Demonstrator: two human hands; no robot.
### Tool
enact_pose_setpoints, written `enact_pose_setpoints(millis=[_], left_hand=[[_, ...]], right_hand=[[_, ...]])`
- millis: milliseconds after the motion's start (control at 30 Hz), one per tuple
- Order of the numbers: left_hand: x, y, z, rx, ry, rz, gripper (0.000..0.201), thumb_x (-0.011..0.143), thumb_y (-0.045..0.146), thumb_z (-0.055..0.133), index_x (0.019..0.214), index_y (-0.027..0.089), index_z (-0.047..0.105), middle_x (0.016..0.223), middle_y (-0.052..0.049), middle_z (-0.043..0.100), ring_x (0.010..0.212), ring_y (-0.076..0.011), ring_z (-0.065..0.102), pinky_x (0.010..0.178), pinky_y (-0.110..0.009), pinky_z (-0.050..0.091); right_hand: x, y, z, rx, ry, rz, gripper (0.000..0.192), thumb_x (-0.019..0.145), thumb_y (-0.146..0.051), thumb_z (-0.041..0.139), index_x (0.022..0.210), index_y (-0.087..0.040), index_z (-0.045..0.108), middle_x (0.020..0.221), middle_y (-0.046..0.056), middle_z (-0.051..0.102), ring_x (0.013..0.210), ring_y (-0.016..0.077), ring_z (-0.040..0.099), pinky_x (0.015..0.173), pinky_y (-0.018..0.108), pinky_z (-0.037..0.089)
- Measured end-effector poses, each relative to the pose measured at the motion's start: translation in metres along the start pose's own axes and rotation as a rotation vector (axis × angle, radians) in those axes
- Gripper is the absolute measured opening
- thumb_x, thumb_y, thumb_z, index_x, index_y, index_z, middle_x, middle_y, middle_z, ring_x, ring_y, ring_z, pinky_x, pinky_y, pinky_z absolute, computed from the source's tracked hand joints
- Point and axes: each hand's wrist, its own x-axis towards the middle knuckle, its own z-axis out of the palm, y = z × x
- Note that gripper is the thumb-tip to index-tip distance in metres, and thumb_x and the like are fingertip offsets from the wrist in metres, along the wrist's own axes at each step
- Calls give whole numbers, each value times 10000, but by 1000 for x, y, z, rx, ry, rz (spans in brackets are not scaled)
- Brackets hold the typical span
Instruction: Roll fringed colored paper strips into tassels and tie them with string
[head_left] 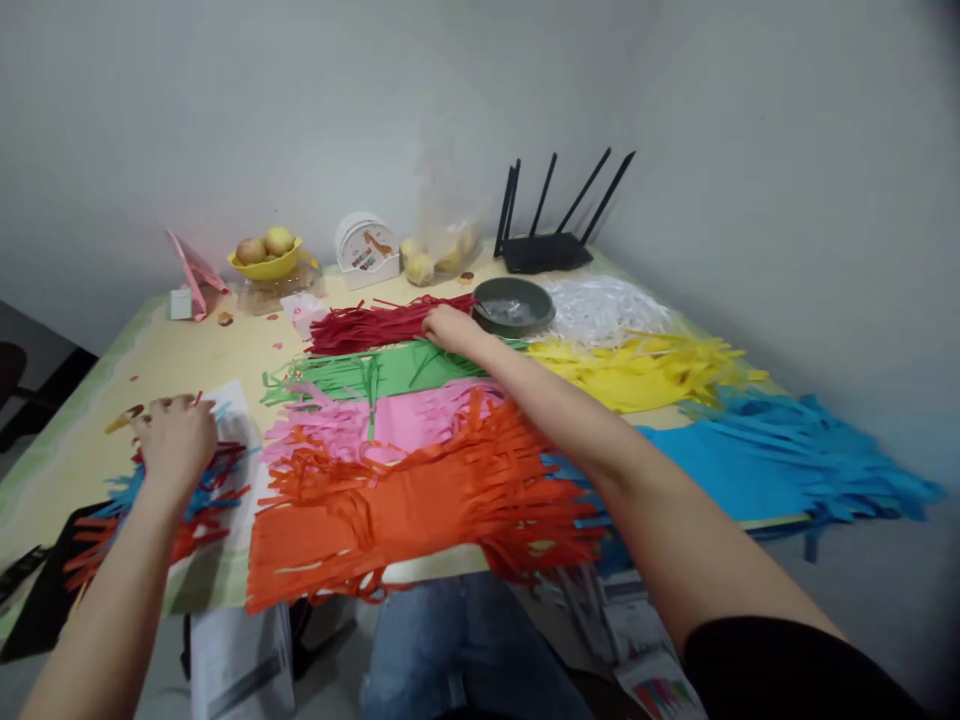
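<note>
My left hand (176, 440) is closed, fingers curled down over a bundle of red and blue paper strips (199, 540) at the table's left side. A red end pokes out by its fingertips, which are mostly hidden. Farther off, my right hand (454, 330) pinches the right part of the dark red fringed paper (375, 325); its fingertips are hidden too. Below that lie green fringed paper (405, 368), pink fringed paper (405, 420) and orange fringed paper (420, 500). Yellow fringed paper (615, 375) and blue fringed paper (735, 465) spread under and beyond my right forearm.
A dark round bowl (514, 305) stands near my right hand, beside white shredded strips (604, 310). Along the wall are a black router (547, 252), bagged yellow fruit (442, 255), a white giraffe-print holder (366, 248), a yellow fruit bowl (266, 268) and a pink stand (191, 275).
</note>
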Motion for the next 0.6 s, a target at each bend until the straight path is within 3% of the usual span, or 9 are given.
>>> enact_pose_setpoints(millis=[67,133,200,300,367,433,600], left_hand=[[30,46,8,20,-4,98,306,838,257,449,848,204,750,1042,-189,736,1124,-424,620,986,-693,438],[63,102,28,-62,-104,257,315,889,275,465,992,242,761,1116,-93,747,1093,-274,663,1020,-436,511],[94,157,56,-226,-316,436,359,927,231,444,1120,180,743,1196,-124,721,1136,-253,652,1042,-383,494],[130,216,102,-273,-412,500,305,885,189,542,1104,162,752,1179,-120,728,1139,-255,653,1041,-352,487],[146,234,129,-279,-445,486,305,832,178,623,1106,134,750,1167,-142,731,1113,-277,665,1018,-358,498],[157,237,148,-288,-475,452,333,799,196,680,1113,109,747,1150,-167,736,1083,-301,678,986,-371,512],[173,225,169,-335,-523,359,288,792,264,713,1050,155,776,1073,-129,769,1018,-286,697,945,-354,519]], right_hand=[[13,4,13,-52,-62,-6,296,910,-92,506,1045,-17,759,1111,249,734,1109,305,667,975,369,500],[22,9,23,-92,-103,-7,320,908,-66,482,1080,-2,743,1134,265,722,1132,330,663,954,391,517],[27,15,31,-119,-123,-9,345,920,-57,451,1122,-11,727,1170,266,710,1170,333,652,966,399,516],[32,24,35,-134,-133,-2,363,957,-91,417,1173,-40,704,1205,255,701,1185,319,656,992,401,507],[36,28,35,-126,-137,18,355,987,-170,425,1196,-57,689,1202,249,704,1153,318,677,970,399,520],[40,32,35,-108,-138,38,359,1000,-254,448,1216,-80,676,1193,238,712,1124,317,692,942,391,534],[44,36,29,-54,-140,55,325,988,-218,453,1203,-120,675,1176,213,726,1112,305,695,929,379,530]])
